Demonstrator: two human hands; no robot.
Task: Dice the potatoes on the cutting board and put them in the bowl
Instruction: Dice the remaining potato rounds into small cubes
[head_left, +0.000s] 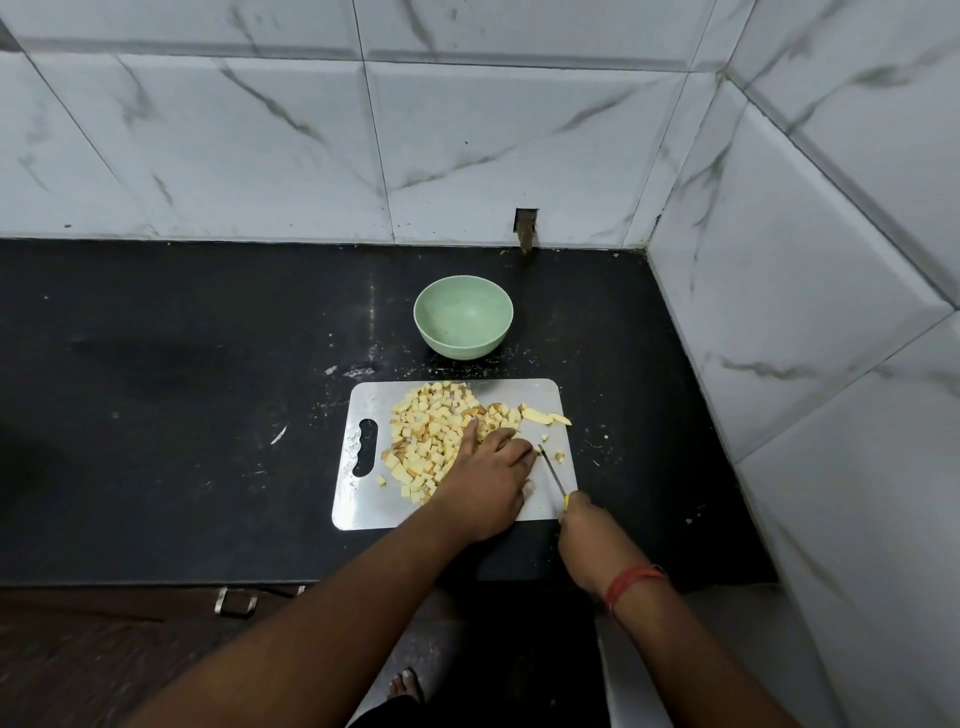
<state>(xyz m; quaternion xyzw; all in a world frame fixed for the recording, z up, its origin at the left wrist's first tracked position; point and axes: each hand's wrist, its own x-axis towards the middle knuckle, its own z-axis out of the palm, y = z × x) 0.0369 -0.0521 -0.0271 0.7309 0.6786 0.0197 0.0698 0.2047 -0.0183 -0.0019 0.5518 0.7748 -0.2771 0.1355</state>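
A pile of pale yellow potato cubes (428, 434) covers the middle of the steel cutting board (366, 501). A few longer uncut strips (545, 415) lie at the board's far right edge. My left hand (491, 478) rests on the right side of the pile, its fingers bent over potato pieces, the index finger stretched out across the cubes. My right hand (582, 525) grips the yellow handle of a thin knife (551, 470), whose blade points up the board toward my left fingertips. The green bowl (463, 317) stands empty behind the board.
The board lies on a black stone counter (182, 389) with white specks around it. Marble-tiled walls close the back and the right side. A metal handle (236, 603) sits below the counter's front edge. A foot in a sandal (408, 686) shows on the floor.
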